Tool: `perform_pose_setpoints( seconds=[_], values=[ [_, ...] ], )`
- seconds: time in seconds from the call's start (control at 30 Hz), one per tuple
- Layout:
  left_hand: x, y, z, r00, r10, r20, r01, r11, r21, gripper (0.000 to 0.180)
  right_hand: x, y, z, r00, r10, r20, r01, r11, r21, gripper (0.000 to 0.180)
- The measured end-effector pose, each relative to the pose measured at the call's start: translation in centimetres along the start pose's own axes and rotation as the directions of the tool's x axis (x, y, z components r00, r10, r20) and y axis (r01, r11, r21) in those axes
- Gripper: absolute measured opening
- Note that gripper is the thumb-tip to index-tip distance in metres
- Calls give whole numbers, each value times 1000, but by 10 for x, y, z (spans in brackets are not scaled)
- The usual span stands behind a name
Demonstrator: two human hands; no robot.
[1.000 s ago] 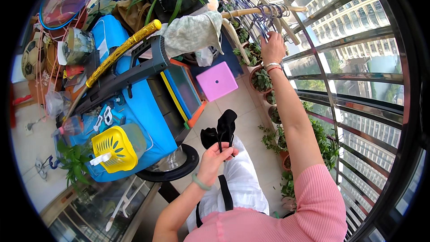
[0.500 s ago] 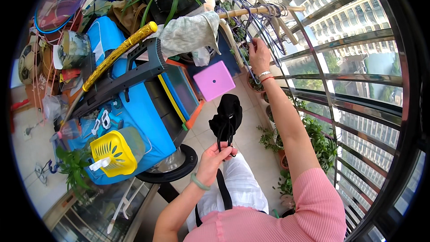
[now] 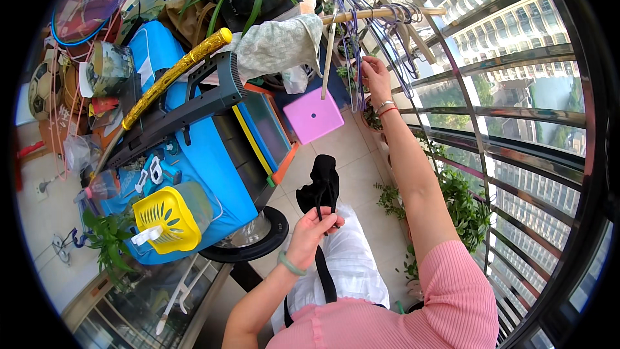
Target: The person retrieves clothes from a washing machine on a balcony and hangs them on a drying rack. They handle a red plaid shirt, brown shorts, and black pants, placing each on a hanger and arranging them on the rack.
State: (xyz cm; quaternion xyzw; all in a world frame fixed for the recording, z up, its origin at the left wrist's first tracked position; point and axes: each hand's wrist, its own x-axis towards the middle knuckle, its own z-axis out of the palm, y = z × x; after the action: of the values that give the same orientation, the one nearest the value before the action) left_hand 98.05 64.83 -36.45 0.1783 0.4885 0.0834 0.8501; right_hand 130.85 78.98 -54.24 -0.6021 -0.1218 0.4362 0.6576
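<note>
My left hand (image 3: 310, 236), a pale green bangle at its wrist, is closed on the thin straps of a bunched black cloth garment (image 3: 323, 184). The garment's exact kind is hard to make out; it stands out in front of my white trousers (image 3: 349, 255). Farther off to the right, my outstretched right hand (image 3: 376, 83) pinches the side of a thin purple clothes hanger (image 3: 356, 52). Other purple hangers (image 3: 402, 52) hang bunched on a wooden pole (image 3: 381, 14) close above that hand.
A pink stool (image 3: 314, 116) stands on the tiled floor ahead. To the left, a blue-covered surface (image 3: 213, 181) carries a yellow-lidded container (image 3: 168, 220) and a gold rod (image 3: 174, 77). A grey cloth (image 3: 281, 45) drapes the pole. Railings (image 3: 516, 116) and potted plants (image 3: 455, 210) line the right.
The black garment has come down closer to my left hand and tilts left. My right hand has shifted slightly; the hanger beside it has swung and spread from the bunch.
</note>
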Motion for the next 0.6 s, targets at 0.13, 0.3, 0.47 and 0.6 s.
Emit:
perform_pose_setpoints(
  seconds=[0.13,0.3,0.47,0.6],
  values=[
    [10,-2,0,1000,5,7,-5,1000,-30,20,-1,-2,-7,998,62,25,-59,994,-91,22],
    [26,5,8,998,-30,47,34,996,-87,25,-2,-17,-5,997,35,63,-22,981,-194,29],
    [43,12,10,989,-90,118,117,962,-248,28,12,-34,14,997,19,78,-9,991,-130,33],
    [52,22,16,986,-84,143,115,968,-223,28,30,-34,19,998,-46,40,52,985,-164,30]
  ],
)
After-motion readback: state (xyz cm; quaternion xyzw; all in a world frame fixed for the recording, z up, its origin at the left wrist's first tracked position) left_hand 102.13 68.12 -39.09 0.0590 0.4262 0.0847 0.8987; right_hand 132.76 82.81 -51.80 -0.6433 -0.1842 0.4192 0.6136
